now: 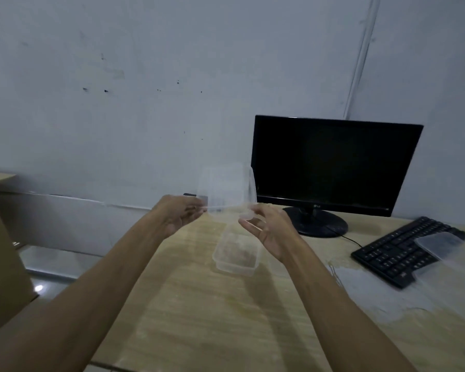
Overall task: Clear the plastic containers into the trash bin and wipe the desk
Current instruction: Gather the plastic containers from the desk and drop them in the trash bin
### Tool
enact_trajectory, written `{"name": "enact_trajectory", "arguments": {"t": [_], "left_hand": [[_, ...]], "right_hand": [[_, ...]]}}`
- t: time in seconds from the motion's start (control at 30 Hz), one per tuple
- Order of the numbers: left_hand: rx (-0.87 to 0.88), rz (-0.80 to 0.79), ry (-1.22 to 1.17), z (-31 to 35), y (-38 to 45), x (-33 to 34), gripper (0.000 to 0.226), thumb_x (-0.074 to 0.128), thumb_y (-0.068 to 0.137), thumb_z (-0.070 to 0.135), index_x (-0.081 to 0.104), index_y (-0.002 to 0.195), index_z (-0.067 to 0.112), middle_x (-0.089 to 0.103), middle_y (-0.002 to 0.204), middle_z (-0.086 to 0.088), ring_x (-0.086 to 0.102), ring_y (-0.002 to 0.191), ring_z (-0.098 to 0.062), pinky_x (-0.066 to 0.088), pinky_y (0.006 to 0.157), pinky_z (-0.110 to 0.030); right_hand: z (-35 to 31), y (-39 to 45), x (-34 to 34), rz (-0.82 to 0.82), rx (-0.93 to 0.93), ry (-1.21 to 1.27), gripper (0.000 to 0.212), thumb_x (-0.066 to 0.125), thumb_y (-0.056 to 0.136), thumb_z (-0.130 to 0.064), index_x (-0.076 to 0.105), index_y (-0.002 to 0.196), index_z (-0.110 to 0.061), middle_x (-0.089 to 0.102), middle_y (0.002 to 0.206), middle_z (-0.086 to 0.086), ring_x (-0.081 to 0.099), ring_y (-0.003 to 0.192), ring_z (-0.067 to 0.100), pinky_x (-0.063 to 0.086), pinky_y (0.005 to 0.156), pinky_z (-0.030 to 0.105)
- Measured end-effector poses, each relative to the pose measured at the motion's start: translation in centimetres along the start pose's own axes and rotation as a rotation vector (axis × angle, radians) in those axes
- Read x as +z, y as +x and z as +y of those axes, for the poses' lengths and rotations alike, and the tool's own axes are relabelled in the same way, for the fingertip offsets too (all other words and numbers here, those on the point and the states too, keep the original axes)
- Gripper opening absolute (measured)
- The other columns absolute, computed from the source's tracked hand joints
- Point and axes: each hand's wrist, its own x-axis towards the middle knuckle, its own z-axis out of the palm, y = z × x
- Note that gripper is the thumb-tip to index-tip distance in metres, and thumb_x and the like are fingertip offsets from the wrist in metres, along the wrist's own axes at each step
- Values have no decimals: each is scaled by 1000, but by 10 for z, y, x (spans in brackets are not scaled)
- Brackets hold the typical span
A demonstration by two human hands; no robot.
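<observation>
A: Containers status? Use the monitor (333,165) as reference.

B: Clear plastic lid (223,187) is up in the air just left of the monitor, tilted nearly upright, motion-blurred. Both hands are on its lower edge.

A: Grip?

B: Left hand (179,214): fingers curled, pinching the lid's lower left corner. Right hand (269,229): thumb and fingertips on the lower right edge, other fingers spread and only loosely bent. Looks like a light pinch; blur hides the exact contact.

A: Base tub?

B: Clear rectangular tub (236,253) sits open on the desk (199,318), in front of the monitor and to its left, directly below the hands. Brownish residue inside. Neither hand touches it.

A: Anything else?

B: A second clear container (440,244) lies on the right end of the black keyboard (403,251), which sits right of and in front of the monitor stand. A pale wet-looking smear (365,294) marks the desk just in front of the keyboard. Cardboard box (0,251) stands far left of the monitor, off the desk.
</observation>
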Motion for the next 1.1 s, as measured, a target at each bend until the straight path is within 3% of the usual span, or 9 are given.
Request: {"name": "enact_trajectory", "arguments": {"t": [0.1, 0.2, 0.37, 0.5, 0.7, 0.8, 0.97, 1.1], "left_hand": [[-14, -67, 147, -8, -7, 14, 9, 76, 87, 5, 68, 91, 5, 61, 73, -7, 60, 63, -15, 58, 54, -22], [2, -118, 243, -12, -12, 24, 19, 84, 82, 11, 70, 94, 8, 65, 77, -7, 64, 68, -18, 58, 62, -29], [119, -102, 355, -18, -23, 43, 31, 88, 79, 16, 76, 104, 0, 78, 99, -17, 77, 83, -28, 63, 69, -33], [224, -114, 473, -22, -33, 58, 34, 90, 77, 17, 74, 97, -6, 77, 94, -22, 77, 82, -26, 65, 80, -39], [248, -221, 549, -24, -41, 71, 38, 86, 83, 21, 66, 93, -10, 77, 95, -24, 79, 86, -27, 64, 87, -44], [182, -255, 437, -19, -43, 83, 38, 76, 92, 36, 70, 95, -1, 78, 103, -19, 78, 93, -30, 62, 91, -45], [37, -295, 18, -19, -33, 95, 62, 66, 91, 62, 57, 138, 23, 73, 125, -10, 73, 110, -33, 60, 91, -51], [43, -75, -196, -26, -31, 107, 63, 66, 89, 63, 61, 131, 17, 74, 114, -13, 75, 97, -29, 62, 70, -40]], "right_hand": [[-6, -10, -10, -28, -26, 21, 18, 61, 97, 4, 56, 113, -3, 58, 123, 24, 64, 107, 41, 63, 87, 50], [-15, -21, -19, -29, -38, 15, 36, 55, 98, 3, 56, 131, -11, 61, 131, 21, 66, 121, 44, 62, 91, 52], [-24, -33, -25, 26, -54, -68, 25, 56, 103, -10, 58, 128, -15, 58, 131, 16, 68, 114, 38, 63, 89, 52], [-26, -36, -34, 97, -118, -179, 32, 68, 100, -19, 52, 127, -11, 62, 127, 15, 71, 108, 35, 64, 85, 52], [-22, -40, -47, 196, -257, -307, 21, 61, 104, -19, 50, 116, -6, 61, 117, 15, 72, 101, 31, 66, 74, 43], [-20, -42, -54, 183, -334, -420, 19, 57, 107, -23, 49, 111, -6, 62, 118, 16, 72, 102, 31, 66, 74, 45], [-19, -46, -54, 130, -436, -672, 19, 52, 108, -29, 52, 104, -10, 63, 109, 13, 70, 98, 27, 67, 71, 40], [-16, -44, -50, 175, -544, -924, 16, 54, 106, -38, 56, 96, -25, 67, 98, 4, 70, 93, 23, 66, 73, 39]]}}
